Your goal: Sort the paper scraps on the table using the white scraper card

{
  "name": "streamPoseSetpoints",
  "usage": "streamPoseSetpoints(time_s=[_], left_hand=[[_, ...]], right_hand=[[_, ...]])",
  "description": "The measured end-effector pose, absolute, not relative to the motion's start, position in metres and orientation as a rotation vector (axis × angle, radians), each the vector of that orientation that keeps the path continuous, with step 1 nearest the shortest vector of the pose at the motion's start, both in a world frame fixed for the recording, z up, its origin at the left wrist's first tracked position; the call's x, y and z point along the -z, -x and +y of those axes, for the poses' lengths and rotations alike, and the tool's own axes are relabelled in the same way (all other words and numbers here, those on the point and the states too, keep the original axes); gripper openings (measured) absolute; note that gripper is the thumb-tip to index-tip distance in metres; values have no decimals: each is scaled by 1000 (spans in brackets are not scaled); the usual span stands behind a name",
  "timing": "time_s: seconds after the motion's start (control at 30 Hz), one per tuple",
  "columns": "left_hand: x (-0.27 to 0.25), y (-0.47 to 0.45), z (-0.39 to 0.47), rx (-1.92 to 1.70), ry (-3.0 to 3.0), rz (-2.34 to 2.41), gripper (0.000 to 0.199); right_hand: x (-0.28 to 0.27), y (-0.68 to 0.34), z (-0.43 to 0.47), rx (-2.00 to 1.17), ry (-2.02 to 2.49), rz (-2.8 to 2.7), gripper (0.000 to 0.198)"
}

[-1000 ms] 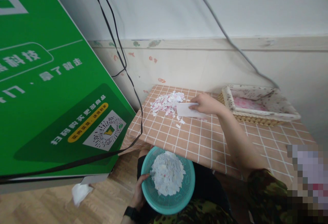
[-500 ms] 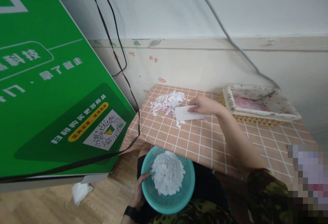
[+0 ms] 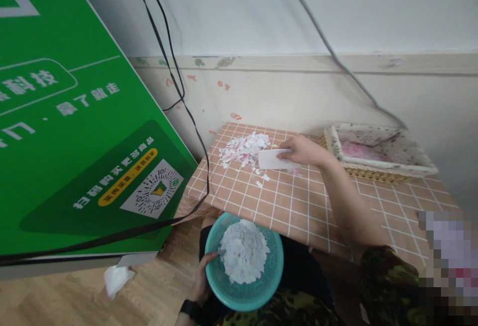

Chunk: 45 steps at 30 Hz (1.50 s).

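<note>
My right hand (image 3: 303, 151) is closed on a flat white card (image 3: 271, 160), held low over the checked tabletop. Just left of the card lies a heap of small white and pink paper scraps (image 3: 244, 149), with a few loose bits in front of it. Below the table edge, my left hand (image 3: 203, 277) grips the left rim of a teal plastic basket (image 3: 275, 286) resting on my lap. A mound of pale paper scraps (image 3: 244, 251) fills the basket's middle. Part of the left hand's fingers is hidden by the rim.
A cloth-lined wicker basket (image 3: 392, 169) with pink contents stands at the table's back right. On the left rises a large green panel (image 3: 74, 132) with a black cable (image 3: 194, 124) hanging past it. A white bag (image 3: 117, 278) lies on the floor.
My right hand and the card have shifted slightly right and back, away from the scrap heap, and the card has turned. My left hand still holds the teal basket.
</note>
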State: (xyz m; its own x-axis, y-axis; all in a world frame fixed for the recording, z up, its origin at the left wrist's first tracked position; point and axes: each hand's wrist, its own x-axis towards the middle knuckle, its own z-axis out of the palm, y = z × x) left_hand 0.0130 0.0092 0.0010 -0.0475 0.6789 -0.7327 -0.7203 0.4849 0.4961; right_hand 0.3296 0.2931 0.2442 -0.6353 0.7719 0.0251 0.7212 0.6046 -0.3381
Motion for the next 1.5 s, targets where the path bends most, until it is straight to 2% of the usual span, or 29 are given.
streamPoseSetpoints(time_s=[0.2, 0.43, 0.67, 0.87, 1.27, 1.5], left_hand=[[-4, -14, 10, -1125, 54, 1193, 27], [-12, -17, 11, -1127, 79, 1224, 41], [-5, -14, 10, -1114, 66, 1190, 30], [-4, -13, 10, -1110, 64, 1199, 26], [0, -12, 9, -1117, 36, 1162, 28], [-2, -13, 9, -1126, 50, 1149, 30]], right_hand=[[-243, -330, 293, -514, 1203, -2720, 19], [-241, -330, 295, -490, 1211, -2706, 20], [-243, -332, 294, -563, 1188, -2734, 21], [-235, -320, 295, -458, 1229, -2654, 21], [-232, -313, 294, -418, 1248, -2642, 23], [-235, -314, 291, -543, 1170, -2688, 21]])
